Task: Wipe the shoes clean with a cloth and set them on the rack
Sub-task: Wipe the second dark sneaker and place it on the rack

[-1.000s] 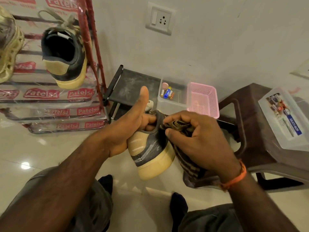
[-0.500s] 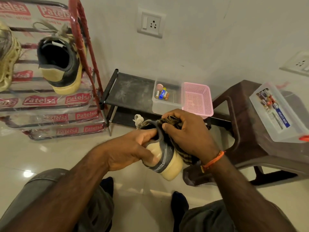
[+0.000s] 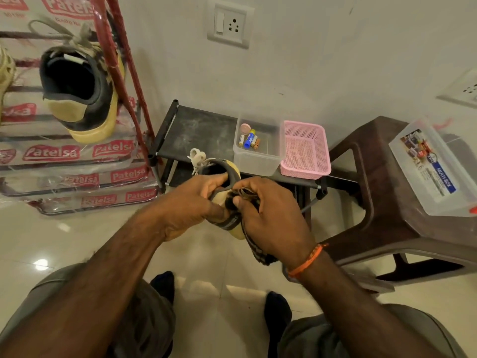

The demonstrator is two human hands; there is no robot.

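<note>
My left hand grips a black and tan shoe by its heel collar, in mid air above the floor. My right hand holds a dark checked cloth bunched against the shoe's heel, and the cloth's tail hangs below my wrist. Both hands cover most of the shoe. The matching shoe sits heel-out on the red rack at the upper left. Another pale yellow shoe shows at the rack's left edge.
A low black shelf against the wall carries a clear box of batteries and a pink basket. At the right stands a brown plastic stool with a clear lidded box on it. My feet rest on the glossy tiled floor.
My left thumb has come down from pointing upward onto the shoe's heel. The shoe has tipped so its opening faces up, and my right hand has worked the cloth round to the heel.
</note>
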